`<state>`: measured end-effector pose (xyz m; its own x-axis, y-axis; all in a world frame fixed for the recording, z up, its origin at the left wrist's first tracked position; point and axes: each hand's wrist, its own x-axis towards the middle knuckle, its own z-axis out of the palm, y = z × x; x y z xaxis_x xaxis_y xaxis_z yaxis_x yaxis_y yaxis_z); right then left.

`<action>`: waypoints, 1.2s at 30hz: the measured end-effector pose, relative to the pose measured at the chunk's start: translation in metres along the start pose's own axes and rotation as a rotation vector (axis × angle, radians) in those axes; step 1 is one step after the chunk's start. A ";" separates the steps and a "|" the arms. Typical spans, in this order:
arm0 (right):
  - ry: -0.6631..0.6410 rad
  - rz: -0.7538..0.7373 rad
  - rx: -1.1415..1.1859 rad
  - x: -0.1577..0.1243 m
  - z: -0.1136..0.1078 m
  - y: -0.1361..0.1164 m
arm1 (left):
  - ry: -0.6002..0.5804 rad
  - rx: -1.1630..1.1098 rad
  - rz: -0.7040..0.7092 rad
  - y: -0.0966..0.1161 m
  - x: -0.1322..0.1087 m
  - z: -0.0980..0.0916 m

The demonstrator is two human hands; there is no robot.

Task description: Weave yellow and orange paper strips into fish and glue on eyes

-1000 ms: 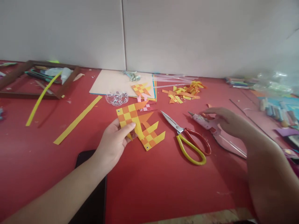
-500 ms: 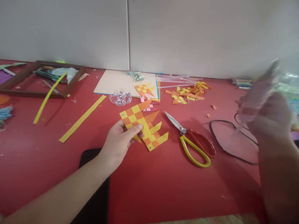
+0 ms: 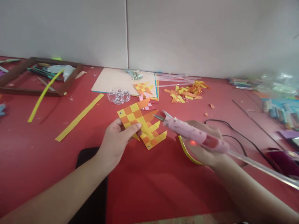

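Observation:
My left hand (image 3: 121,137) pinches woven orange-and-yellow paper fish (image 3: 134,116) between thumb and fingers. Two small googly eyes show, one at the upper left corner and one at the bottom. My right hand (image 3: 205,146) is closed around a pink hot glue gun (image 3: 187,129) with a lit red light and a clear glue stick (image 3: 261,168) sticking out of its back. The gun's metal nozzle points left, close to the paper tails at the fish's right side. Behind the gun and right hand lie scissors (image 3: 188,152), mostly hidden, with a blade tip and yellow handle showing.
Orange and yellow paper scraps (image 3: 187,93) lie at the back. A clear case of googly eyes (image 3: 119,97) sits by cream paper (image 3: 116,81). Yellow strips (image 3: 80,116) and a brown frame (image 3: 32,93) are left. A black cord (image 3: 235,129) runs at right; a dark flat object (image 3: 91,186) lies under my left arm.
My right hand has swung from the far right to the middle, bringing the glue gun up to the fish and over the scissors. My left hand keeps its hold, almost still.

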<state>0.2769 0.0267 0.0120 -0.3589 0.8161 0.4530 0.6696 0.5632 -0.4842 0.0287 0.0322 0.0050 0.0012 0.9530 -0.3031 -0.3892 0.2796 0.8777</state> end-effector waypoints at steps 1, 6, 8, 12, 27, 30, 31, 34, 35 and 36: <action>0.001 -0.015 0.012 -0.001 0.002 -0.004 | -0.007 0.013 0.002 0.000 0.000 0.000; 0.021 -0.137 0.001 0.004 -0.001 -0.007 | -0.029 0.081 0.015 0.000 -0.001 -0.001; 0.031 -0.174 -0.020 0.007 -0.002 -0.005 | -0.021 0.091 0.022 -0.001 -0.002 -0.001; 0.024 -0.189 -0.035 0.008 -0.001 -0.006 | -0.027 0.100 0.052 -0.003 -0.003 -0.001; 0.025 -0.260 -0.213 0.004 0.000 -0.005 | -0.027 0.151 0.069 -0.006 -0.003 -0.002; 0.031 -0.267 -0.226 0.004 -0.001 -0.005 | -0.025 0.163 0.092 -0.006 -0.004 -0.002; 0.028 -0.273 -0.226 0.004 -0.001 -0.005 | -0.024 0.167 0.099 -0.006 -0.004 -0.002; 0.021 -0.276 -0.231 0.005 -0.002 -0.007 | -0.027 0.177 0.110 -0.006 -0.004 -0.002; 0.015 -0.277 -0.237 0.005 -0.001 -0.007 | -0.028 0.181 0.113 -0.006 -0.004 -0.002; 0.013 -0.281 -0.242 0.004 0.000 -0.006 | -0.031 0.184 0.113 -0.006 -0.004 -0.002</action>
<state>0.2712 0.0266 0.0173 -0.5429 0.6315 0.5535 0.6814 0.7166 -0.1491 0.0293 0.0265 0.0000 -0.0038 0.9819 -0.1895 -0.2141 0.1843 0.9593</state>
